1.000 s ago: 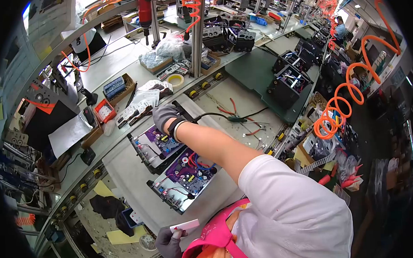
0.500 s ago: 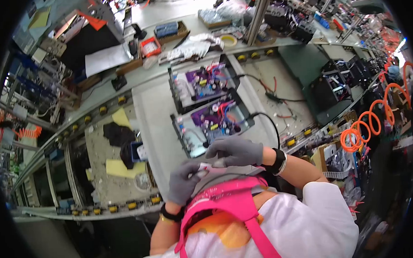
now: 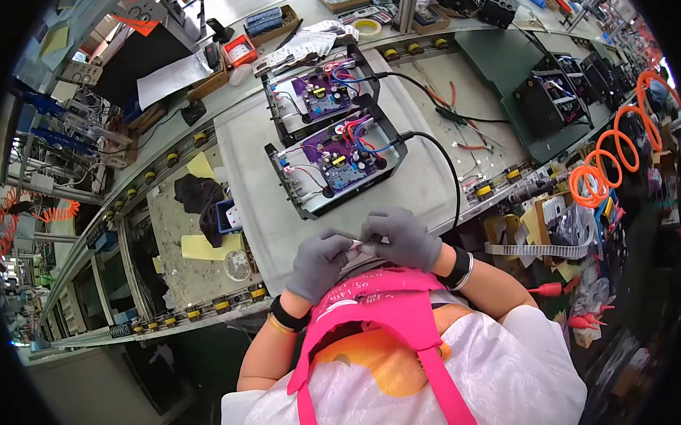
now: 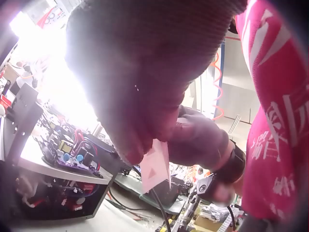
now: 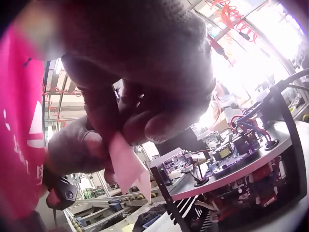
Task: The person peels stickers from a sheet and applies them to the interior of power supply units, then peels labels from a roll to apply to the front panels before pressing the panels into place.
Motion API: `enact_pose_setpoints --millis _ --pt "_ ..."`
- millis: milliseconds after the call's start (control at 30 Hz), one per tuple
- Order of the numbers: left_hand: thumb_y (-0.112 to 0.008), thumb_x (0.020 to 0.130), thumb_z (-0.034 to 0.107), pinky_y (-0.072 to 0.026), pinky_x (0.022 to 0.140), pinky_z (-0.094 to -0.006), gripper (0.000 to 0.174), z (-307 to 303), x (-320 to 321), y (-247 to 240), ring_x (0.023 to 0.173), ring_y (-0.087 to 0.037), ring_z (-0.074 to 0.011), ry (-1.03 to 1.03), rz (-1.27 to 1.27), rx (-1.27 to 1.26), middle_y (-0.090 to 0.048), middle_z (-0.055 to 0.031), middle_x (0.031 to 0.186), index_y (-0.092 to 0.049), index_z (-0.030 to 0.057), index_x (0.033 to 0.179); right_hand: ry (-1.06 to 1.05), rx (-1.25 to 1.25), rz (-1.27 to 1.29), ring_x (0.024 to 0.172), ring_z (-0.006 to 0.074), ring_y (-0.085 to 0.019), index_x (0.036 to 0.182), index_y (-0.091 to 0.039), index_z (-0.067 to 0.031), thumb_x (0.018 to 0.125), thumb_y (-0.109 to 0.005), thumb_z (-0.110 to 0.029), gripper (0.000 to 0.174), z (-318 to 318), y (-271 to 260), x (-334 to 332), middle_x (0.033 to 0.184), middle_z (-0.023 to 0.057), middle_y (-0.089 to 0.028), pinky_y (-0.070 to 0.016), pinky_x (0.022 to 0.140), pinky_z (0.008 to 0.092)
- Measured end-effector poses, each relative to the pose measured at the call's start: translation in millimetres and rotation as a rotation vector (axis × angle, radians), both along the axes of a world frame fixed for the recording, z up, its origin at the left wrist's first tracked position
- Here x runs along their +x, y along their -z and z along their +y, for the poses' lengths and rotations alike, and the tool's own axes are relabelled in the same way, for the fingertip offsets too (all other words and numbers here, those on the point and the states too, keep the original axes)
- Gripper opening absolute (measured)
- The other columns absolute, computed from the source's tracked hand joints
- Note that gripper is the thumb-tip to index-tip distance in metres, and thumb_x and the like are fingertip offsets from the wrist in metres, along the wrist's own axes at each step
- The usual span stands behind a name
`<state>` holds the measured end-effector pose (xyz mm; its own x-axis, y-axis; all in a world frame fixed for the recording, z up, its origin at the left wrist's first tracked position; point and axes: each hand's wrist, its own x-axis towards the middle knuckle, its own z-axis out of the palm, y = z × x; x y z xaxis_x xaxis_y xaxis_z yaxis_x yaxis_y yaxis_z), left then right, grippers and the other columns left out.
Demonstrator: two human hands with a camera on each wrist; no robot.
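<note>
Close in front of the pink apron, both gloved hands meet at a small pale label strip. My left hand (image 3: 318,263) pinches it on one side and my right hand (image 3: 402,240) pinches it on the other. In the left wrist view the label strip (image 4: 153,170) hangs below the fingertips and shows a faint triangle. Its paper (image 5: 126,166) looks bent in the right wrist view. Just beyond the hands sits an open metal chassis (image 3: 306,205) with a purple circuit board (image 3: 334,163). A second open chassis (image 3: 277,116) stands behind it.
A black cable (image 3: 454,179) runs from the nearer chassis over the pale board (image 3: 240,171) beneath both units. Pliers (image 3: 452,94) lie to the right, near a green panel (image 3: 495,92). Dark cloth (image 3: 199,203) and yellow paper (image 3: 205,247) lie left.
My right hand has come back from the farther chassis to meet the left at the label strip. The left hand has lifted the strip toward it. The head view has shifted.
</note>
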<state>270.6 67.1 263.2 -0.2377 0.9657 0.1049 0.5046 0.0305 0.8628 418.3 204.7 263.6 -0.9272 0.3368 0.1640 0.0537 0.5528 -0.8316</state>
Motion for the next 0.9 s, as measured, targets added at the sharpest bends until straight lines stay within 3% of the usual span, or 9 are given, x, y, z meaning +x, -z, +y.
enact_pose_setpoints --millis 100,200,300,400,433,500,600,767,900 --pt "-0.074 0.071 0.006 -0.0489 0.058 -0.0274 0.016 0.8 4.2 2.7 0.067 -0.063 -0.0195 -0.003 -0.009 -0.007 -0.063 -0.0081 0.079 -0.067 0.0043 0.086 0.043 0.05 0.063 0.066 0.0269 -0.055 0.077 -0.059 -0.0076 0.07 -0.071 -0.011 0.015 -1.8 5.5 6.1 0.072 0.0066 -0.056 -0.0444 0.058 0.0344" --pt "-0.075 0.072 0.007 -0.049 0.059 -0.0278 0.016 -0.9 9.5 16.2 0.067 -0.063 -0.018 -0.073 -0.104 -0.117 -0.063 -0.0071 0.077 -0.068 0.0037 0.086 0.101 0.331 0.134 0.067 0.0294 -0.055 0.075 -0.059 -0.0087 0.07 -0.07 -0.012 0.013 -6.7 12.8 10.4 0.072 0.0065 -0.056 -0.0449 0.06 0.0348" --pt "-0.077 0.07 0.011 -0.0491 0.059 -0.0291 0.018 -0.9 12.7 24.4 0.066 -0.061 -0.0163 -0.138 -0.076 -0.168 -0.062 -0.0071 0.076 -0.069 0.0031 0.084 0.069 0.288 0.114 0.069 0.0258 -0.058 0.075 -0.06 -0.009 0.07 -0.069 -0.01 0.009 -6.0 26.1 7.9 0.072 0.0064 -0.057 -0.0446 0.062 0.0319" --pt "-0.078 0.07 0.015 -0.0478 0.059 -0.029 0.02 -4.4 8.9 22.1 0.065 -0.06 -0.0148 -0.21 -0.04 -0.2 -0.061 -0.0075 0.076 -0.068 0.0014 0.081 0.038 -0.268 0.2 0.069 0.0182 -0.06 0.082 -0.064 -0.0101 0.075 -0.067 -0.008 0.008 4.5 72.2 3.1 0.075 0.0052 -0.061 -0.0455 0.059 0.0291" --pt "-0.077 0.071 0.016 -0.0473 0.059 -0.0288 0.02 -7.2 5.4 20.9 0.065 -0.059 -0.0154 -0.254 -0.031 -0.204 -0.06 -0.0074 0.074 -0.067 0.001 0.08 0.179 -0.682 0.127 0.069 0.0122 -0.057 0.083 -0.063 -0.0061 0.078 -0.068 -0.01 0.008 6.6 84.7 0.5 0.076 0.0044 -0.063 -0.0455 0.062 0.0261" --pt "-0.076 0.072 0.018 -0.0462 0.059 -0.0282 0.021 -18.0 -2.0 19.1 0.064 -0.058 -0.0167 -0.345 -0.015 -0.212 -0.058 -0.0072 0.071 -0.066 0.0003 0.078 0.488 -0.763 0.015 0.066 0.0105 -0.055 0.081 -0.062 -0.003 0.078 -0.071 -0.015 0.015 27.1 125.6 -6.1 0.074 0.0025 -0.062 -0.0456 0.063 0.0259" --pt "-0.073 0.076 0.016 -0.0426 0.058 -0.0251 0.017 -34.4 -9.3 28.6 0.065 -0.054 -0.0136 -0.418 -0.096 -0.077 -0.061 -0.0071 0.076 -0.066 0.0012 0.075 0.635 -0.498 -0.015 0.065 0.0095 -0.053 0.081 -0.062 -0.0028 0.077 -0.073 -0.016 0.018 45.6 182.5 -9.8 0.073 0.0015 -0.061 -0.0444 0.061 0.0246" --pt "-0.068 0.081 0.013 -0.0445 0.072 -0.0244 0.015 -42.0 -1.6 22.0 0.082 -0.055 -0.0108 -0.452 -0.313 0.077 -0.061 -0.0095 0.101 -0.063 -0.001 0.08 0.695 -0.654 0.036 0.066 0.008 -0.052 0.084 -0.061 -0.0035 0.075 -0.074 -0.014 0.019 53.0 192.4 -27.0 0.073 0.0007 -0.061 -0.0437 0.061 0.024" --pt "-0.065 0.084 0.012 -0.0445 0.076 -0.0237 0.015 -54.3 -2.5 21.9 0.087 -0.055 -0.0099 -0.386 -0.37 -0.043 -0.059 -0.0088 0.105 -0.061 -0.0012 0.09 0.705 -0.721 0.144 0.065 0.0125 -0.055 0.084 -0.063 -0.0033 0.073 -0.076 -0.016 0.022 57.4 202.6 -35.1 0.072 0.0045 -0.063 -0.0457 0.062 0.0279"
